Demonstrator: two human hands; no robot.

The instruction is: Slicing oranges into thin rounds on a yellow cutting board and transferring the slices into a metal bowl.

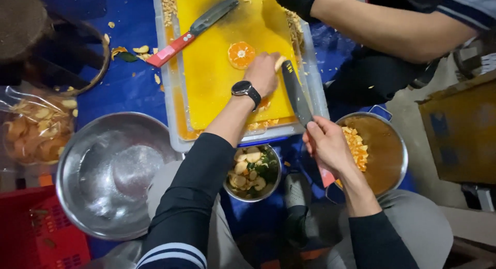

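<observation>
Yellow cutting board (217, 78), wet w/ juice, sat in a clear plastic tray (173, 124), and both of the person's hands worked over its near right corner. Left hand (263, 73), watch (245, 88) on the wrist, was curled knuckles-up over a small pale fruit piece (279, 62); only the tip of that piece showed past the fingers, so how much was pinned under the palm couldn't be told. Right hand (326, 145) was closed round the handle of a dark-bladed knife (296, 93), handle mostly buried in the fist w/ a bit of red below. Blade's long axis ran up and slightly left from the right hand's grip, its tip ending just beside the fruit piece, touching or nearly so; contact unclear. So the piece lay straight ahead of the knife grip, along the blade line, and under the left hand, which was the nearer one.

Orange half (241, 54), cut face up, lay just left of the left hand, apart from it. Second knife (199, 27) w/ red handle lay idle further off, up-left, slanting across the board edge.

Near side of the grip: small bowl of peels (254, 173) between the forearms, pot w/ orange chunks (380, 150) right by the right hand, big empty steel bowl (111, 176) well left. Another person's arm (382, 26) crossed beyond the tray; its hand was cut off.
</observation>
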